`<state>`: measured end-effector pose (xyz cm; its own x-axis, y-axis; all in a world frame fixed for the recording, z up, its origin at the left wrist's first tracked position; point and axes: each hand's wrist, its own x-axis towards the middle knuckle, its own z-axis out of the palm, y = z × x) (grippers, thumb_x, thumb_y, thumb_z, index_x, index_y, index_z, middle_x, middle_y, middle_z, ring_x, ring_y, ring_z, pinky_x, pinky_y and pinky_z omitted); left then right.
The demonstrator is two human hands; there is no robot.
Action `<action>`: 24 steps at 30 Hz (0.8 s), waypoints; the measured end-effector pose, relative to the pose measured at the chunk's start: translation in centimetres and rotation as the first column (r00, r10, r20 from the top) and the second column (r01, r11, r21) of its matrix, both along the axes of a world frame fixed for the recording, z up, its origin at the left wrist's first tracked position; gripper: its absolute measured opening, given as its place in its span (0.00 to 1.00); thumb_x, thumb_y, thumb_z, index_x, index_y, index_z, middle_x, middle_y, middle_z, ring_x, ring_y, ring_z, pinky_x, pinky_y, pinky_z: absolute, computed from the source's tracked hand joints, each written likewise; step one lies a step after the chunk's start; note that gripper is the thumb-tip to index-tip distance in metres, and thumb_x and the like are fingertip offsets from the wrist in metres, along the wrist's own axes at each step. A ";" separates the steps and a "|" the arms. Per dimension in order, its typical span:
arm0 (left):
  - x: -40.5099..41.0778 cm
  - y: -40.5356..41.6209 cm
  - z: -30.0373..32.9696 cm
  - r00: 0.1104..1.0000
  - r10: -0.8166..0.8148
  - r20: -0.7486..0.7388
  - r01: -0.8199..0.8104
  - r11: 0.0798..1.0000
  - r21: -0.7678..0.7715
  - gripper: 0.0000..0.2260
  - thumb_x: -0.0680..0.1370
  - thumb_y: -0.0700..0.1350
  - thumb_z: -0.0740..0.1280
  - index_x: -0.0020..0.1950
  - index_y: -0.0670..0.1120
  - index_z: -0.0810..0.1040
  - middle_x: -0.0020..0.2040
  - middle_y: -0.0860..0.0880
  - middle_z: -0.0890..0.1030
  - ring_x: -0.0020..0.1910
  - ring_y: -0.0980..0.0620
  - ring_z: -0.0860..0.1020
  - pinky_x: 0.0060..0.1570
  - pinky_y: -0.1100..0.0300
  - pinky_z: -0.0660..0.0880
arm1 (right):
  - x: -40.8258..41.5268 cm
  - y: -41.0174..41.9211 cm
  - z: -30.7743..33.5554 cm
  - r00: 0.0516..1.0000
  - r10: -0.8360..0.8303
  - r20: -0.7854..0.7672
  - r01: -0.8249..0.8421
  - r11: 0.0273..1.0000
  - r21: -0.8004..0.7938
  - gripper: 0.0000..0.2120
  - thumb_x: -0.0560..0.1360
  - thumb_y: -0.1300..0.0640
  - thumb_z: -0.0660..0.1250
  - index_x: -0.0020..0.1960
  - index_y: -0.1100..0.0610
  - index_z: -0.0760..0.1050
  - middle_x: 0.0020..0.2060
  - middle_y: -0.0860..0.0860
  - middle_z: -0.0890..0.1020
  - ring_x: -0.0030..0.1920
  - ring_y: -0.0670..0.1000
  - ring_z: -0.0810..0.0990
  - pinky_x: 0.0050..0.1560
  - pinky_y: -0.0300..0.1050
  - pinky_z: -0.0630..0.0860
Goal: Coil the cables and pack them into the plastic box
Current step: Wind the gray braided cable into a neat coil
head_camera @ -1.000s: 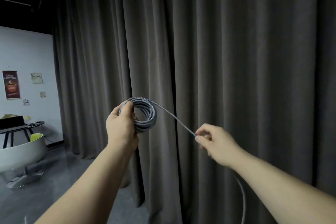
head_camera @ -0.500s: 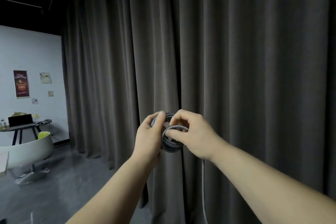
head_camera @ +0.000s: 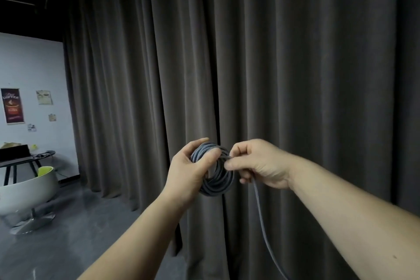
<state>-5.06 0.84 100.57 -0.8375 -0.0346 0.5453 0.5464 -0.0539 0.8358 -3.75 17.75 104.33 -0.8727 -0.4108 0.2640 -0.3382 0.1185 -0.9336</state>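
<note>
Left hand (head_camera: 188,173): raised before the chest, fingers (head_camera: 200,142) and thumb curled round the left side of the coil, the thumb laid across its front turns. Grip closed on the bundle.

Right hand (head_camera: 256,163): level with the left and just beside it, thumb and forefinger pinched together on the running strand where it meets the top right of the coil. Remaining fingers curled in toward the palm.

Cable (head_camera: 218,177): grey, braided, wound in a round bundle of many turns, held in the air between the two hands. Upper turns catch the light and read paler; lower turns darker. One loose length (head_camera: 261,216) leaves the right hand's pinch and hangs down and to the right, running out past the bottom edge of the view. Its far end is out of sight.

Curtain (head_camera: 295,75): dark grey-brown, heavy folds, floor to ceiling, filling most of the background directly behind the hands.

Floor (head_camera: 68,234): dark, slightly glossy.

Wall (head_camera: 29,63): pale, at far left, carrying a dark coffee poster (head_camera: 12,105) and several small paper sheets (head_camera: 44,97).

Surface (head_camera: 27,159): a dark table on thin legs against that wall, well apart from the hands; dark items on it too small to tell.

Chair (head_camera: 25,193): white rounded shell with green lining, on a metal pedestal base, in front of the table.
</note>
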 end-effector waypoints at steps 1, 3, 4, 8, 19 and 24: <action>0.0 -0.1 0.0 1.000 0.001 -0.011 -0.001 0.999 -0.034 0.29 0.59 0.58 0.75 0.57 0.50 0.80 0.46 0.52 0.85 0.40 0.59 0.81 0.45 0.64 0.75 | 0.0 0.4 0.2 0.999 0.036 0.029 -0.035 0.999 -0.015 0.10 0.73 0.69 0.68 0.37 0.59 0.73 0.22 0.48 0.72 0.23 0.45 0.67 0.27 0.38 0.68; 0.1 0.0 -0.1 0.999 -0.023 -0.027 0.020 0.994 -0.105 0.25 0.61 0.53 0.77 0.56 0.50 0.79 0.46 0.52 0.85 0.43 0.58 0.82 0.44 0.67 0.75 | -0.1 0.7 0.6 1.000 0.011 -0.011 -0.011 0.999 -0.050 0.08 0.73 0.71 0.67 0.39 0.60 0.75 0.25 0.50 0.74 0.24 0.45 0.68 0.27 0.38 0.67; 0.1 0.2 -0.1 0.999 -0.038 -0.029 0.033 0.990 -0.138 0.21 0.63 0.49 0.78 0.55 0.51 0.79 0.45 0.52 0.85 0.44 0.58 0.82 0.45 0.67 0.75 | -0.2 0.7 0.8 0.998 -0.030 -0.055 0.026 0.997 -0.074 0.08 0.72 0.70 0.68 0.39 0.59 0.75 0.27 0.51 0.75 0.24 0.44 0.69 0.26 0.37 0.66; 0.3 0.6 0.1 0.994 -0.090 -0.055 0.077 0.975 -0.207 0.18 0.69 0.41 0.74 0.58 0.49 0.79 0.48 0.50 0.85 0.47 0.55 0.83 0.48 0.63 0.76 | -0.6 0.2 1.1 0.965 -0.194 -0.175 0.161 0.970 -0.183 0.09 0.70 0.69 0.72 0.37 0.57 0.76 0.30 0.50 0.78 0.27 0.43 0.74 0.26 0.36 0.68; 0.3 0.7 1.4 0.997 -0.003 -0.082 0.010 0.997 0.083 0.17 0.69 0.46 0.70 0.57 0.47 0.78 0.30 0.56 0.78 0.30 0.59 0.75 0.41 0.59 0.72 | -1.1 0.2 0.1 0.893 -0.276 -0.354 0.241 0.960 -0.143 0.09 0.74 0.58 0.69 0.54 0.54 0.81 0.49 0.48 0.84 0.52 0.44 0.81 0.58 0.43 0.76; 0.9 1.1 2.3 0.997 -0.053 -0.055 0.061 0.987 0.152 0.16 0.70 0.45 0.69 0.57 0.47 0.78 0.28 0.53 0.76 0.27 0.55 0.73 0.33 0.60 0.72 | 0.0 -0.9 -0.8 0.832 -0.150 -0.534 0.340 0.899 0.277 0.53 0.58 0.35 0.74 0.76 0.39 0.49 0.73 0.41 0.64 0.72 0.41 0.63 0.72 0.44 0.62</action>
